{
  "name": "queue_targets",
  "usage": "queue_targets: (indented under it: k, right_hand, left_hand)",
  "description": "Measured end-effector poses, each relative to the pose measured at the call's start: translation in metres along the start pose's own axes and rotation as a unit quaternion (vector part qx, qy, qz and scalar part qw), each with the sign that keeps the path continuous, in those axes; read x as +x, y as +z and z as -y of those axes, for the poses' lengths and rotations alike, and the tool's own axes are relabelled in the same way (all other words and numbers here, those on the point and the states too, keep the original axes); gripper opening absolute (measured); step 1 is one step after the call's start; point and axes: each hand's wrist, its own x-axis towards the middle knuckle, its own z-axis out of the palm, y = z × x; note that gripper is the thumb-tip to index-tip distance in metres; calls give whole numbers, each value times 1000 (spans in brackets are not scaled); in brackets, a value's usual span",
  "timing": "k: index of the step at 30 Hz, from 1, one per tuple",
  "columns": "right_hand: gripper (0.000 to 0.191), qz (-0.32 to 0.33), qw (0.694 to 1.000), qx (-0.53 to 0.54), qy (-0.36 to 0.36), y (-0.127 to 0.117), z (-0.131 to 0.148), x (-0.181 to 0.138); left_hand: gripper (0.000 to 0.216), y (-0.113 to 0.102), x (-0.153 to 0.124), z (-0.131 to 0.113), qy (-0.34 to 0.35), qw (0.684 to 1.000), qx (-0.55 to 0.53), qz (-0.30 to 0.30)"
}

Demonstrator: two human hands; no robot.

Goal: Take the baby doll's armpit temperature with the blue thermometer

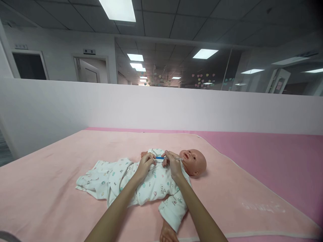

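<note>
Hands (174,164) bare, fingers (151,156) slim; forearms (116,211) bare, slender, tapering toward wrists (138,175).

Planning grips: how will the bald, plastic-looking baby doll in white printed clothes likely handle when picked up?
The doll probably has a stiff, slippery head: it looks smooth and shiny. That rounded head may roll sideways. Its wrinkled clothes should hang floppy.

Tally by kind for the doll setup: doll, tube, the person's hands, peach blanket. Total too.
Doll: 1
Blue-and-clear tube: 1
Person's hands, left hand and right hand: 2
Peach blanket: 1
Total: 5
</note>
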Motion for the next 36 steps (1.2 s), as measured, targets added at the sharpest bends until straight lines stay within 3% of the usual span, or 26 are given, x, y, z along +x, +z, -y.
queue_targets:
  k: [16,20,24,36]
  right_hand:
    - [31,12,1000,5,5,-2,2,0]
    - [32,31,1000,-2,3,0,5,-3]
    - [33,40,999,2,1,2,9,-5]
    - [31,-60,994,77,56,0,16,-3]
  left_hand:
    - [16,1,-4,-7,15,1000,22,-10]
    - [31,1,-5,-10,20,998,49,17]
    - [31,2,-4,-9,44,998,28,21]
    - [27,1,-5,-9,44,997,19,-58]
